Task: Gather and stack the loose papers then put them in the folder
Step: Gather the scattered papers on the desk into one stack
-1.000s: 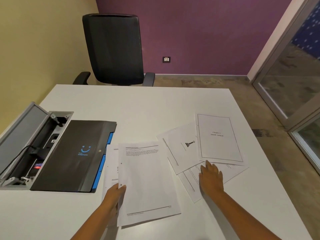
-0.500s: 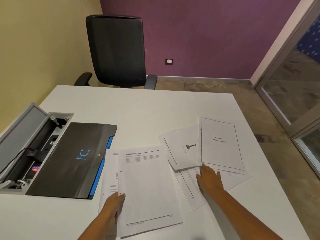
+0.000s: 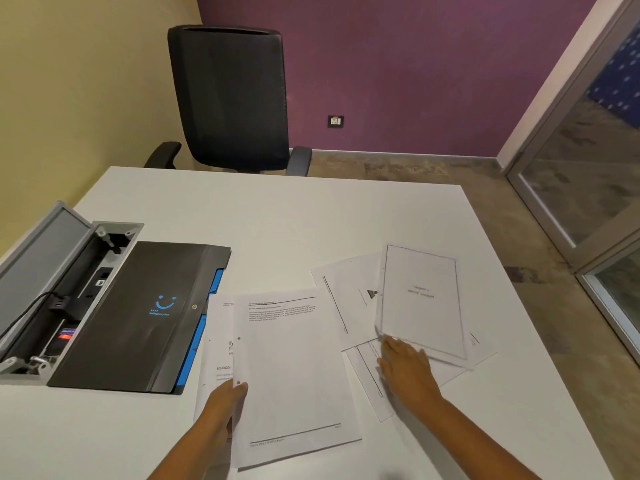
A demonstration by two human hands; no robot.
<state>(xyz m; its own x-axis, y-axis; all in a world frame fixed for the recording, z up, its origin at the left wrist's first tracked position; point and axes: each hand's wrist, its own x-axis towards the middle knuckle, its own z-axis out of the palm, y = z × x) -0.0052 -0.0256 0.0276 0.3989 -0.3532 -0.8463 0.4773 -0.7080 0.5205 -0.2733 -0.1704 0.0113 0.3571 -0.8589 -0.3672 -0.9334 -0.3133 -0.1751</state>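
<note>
A black folder (image 3: 138, 317) with a blue smile mark lies closed at the left of the white table (image 3: 277, 223). My left hand (image 3: 221, 407) pinches the left edge of a text sheet (image 3: 294, 375), which lies over another sheet (image 3: 216, 355). To the right, several loose papers overlap: a sheet with a small drawing (image 3: 349, 299), a bordered title page (image 3: 420, 299) and sheets beneath them (image 3: 367, 379). My right hand (image 3: 405, 368) rests flat on the lower sheets, fingertips at the near corner of the title page, which looks slightly lifted and blurred.
An open grey cable box (image 3: 52, 292) with plugs and wires is sunk into the table's left edge beside the folder. A black office chair (image 3: 228, 98) stands at the far side. A glass door (image 3: 588, 168) is on the right.
My right hand has slid toward the title page's near corner, and that page has shifted and tilted. My left hand keeps its hold on the text sheet.
</note>
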